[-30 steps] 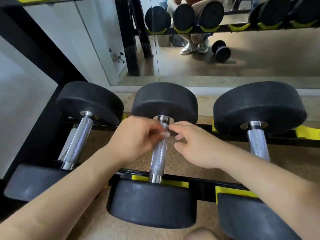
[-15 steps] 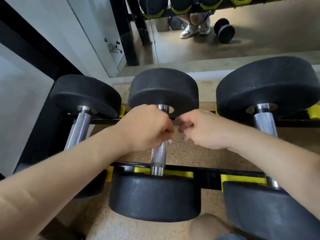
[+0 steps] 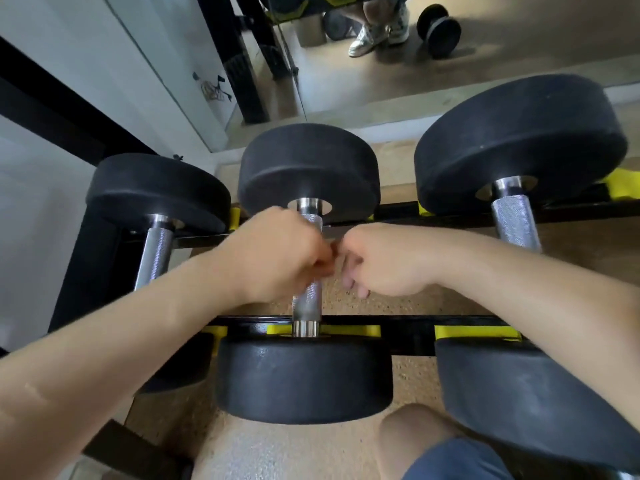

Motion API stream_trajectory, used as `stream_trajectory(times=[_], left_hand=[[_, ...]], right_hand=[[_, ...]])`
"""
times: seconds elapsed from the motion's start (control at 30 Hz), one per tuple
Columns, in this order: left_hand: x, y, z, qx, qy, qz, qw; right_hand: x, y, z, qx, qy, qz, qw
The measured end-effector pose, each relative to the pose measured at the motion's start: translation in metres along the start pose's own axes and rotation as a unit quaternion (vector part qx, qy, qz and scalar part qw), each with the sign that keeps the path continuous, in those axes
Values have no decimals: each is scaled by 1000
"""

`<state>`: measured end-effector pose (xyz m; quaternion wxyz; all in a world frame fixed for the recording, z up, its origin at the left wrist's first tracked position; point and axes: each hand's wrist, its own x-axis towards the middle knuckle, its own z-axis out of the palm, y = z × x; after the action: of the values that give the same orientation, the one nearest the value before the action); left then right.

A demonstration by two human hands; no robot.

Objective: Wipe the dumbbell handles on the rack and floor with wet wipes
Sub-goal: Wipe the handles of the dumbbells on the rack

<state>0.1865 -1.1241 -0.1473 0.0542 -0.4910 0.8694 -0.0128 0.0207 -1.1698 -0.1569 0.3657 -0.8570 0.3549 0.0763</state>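
Observation:
Three black dumbbells lie across a black and yellow rack (image 3: pixel 408 332). My left hand (image 3: pixel 273 254) curls over the knurled steel handle (image 3: pixel 306 303) of the middle dumbbell, covering its upper half. My right hand (image 3: pixel 391 261) hovers just right of that handle, with curled fingers whose tips meet those of the left hand. The wet wipe is hidden between the two hands. The left dumbbell's handle (image 3: pixel 154 254) and the right dumbbell's handle (image 3: pixel 512 220) are bare and untouched.
A wall mirror (image 3: pixel 346 81) behind the rack reflects a floor dumbbell (image 3: pixel 440 29) and a pair of shoes. A black rack post (image 3: pixel 86 265) stands at the left. My knee (image 3: pixel 415 441) is close below the front weights. Speckled floor shows under the rack.
Both hands went from open pinching fingers to curled fists and slid nearer along the middle handle. The small white wipe seen between the fingertips is now hidden. The camera tilted down and moved closer.

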Motion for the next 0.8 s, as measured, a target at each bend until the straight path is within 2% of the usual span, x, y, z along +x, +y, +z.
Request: stream_trajectory(times=[0.07, 0.1, 0.13, 0.23, 0.27, 0.3, 0.37, 0.47, 0.6, 0.67, 0.73, 0.8], left_hand=[[9, -16, -5, -5, 114, -41, 993], [11, -17, -5, -11, 145, -57, 988], [10, -14, -4, -17, 147, -59, 987], [-2, 5, 0, -32, 41, -26, 998], [-3, 8, 1, -21, 31, -26, 999], [-1, 9, 1, -5, 49, -36, 998], [11, 5, 3, 22, 134, -67, 988], [18, 2, 12, 15, 210, -118, 970], [2, -1, 9, -87, 196, -188, 959], [-6, -1, 7, -95, 218, -200, 951], [-11, -7, 9, -97, 264, -254, 925], [-14, -12, 14, -190, 266, -328, 886]], right_hand=[[0, -1, -3, 36, 41, -2, 999], [-1, -1, -4, 46, 52, -2, 998], [-2, -1, -4, 46, 57, -4, 997], [-4, -4, 4, 0, 42, -7, 999], [-4, -5, 6, -9, 41, -6, 999], [-4, -6, 7, -10, 50, -7, 999], [-2, -5, 3, 0, 94, -13, 995], [-4, -1, -2, 63, 142, -14, 988], [-9, 1, -8, 129, 159, -23, 979], [-11, 5, -16, 165, 173, -12, 971], [-12, 8, -21, 188, 182, -8, 965], [-11, 7, -19, 184, 182, -16, 966]])
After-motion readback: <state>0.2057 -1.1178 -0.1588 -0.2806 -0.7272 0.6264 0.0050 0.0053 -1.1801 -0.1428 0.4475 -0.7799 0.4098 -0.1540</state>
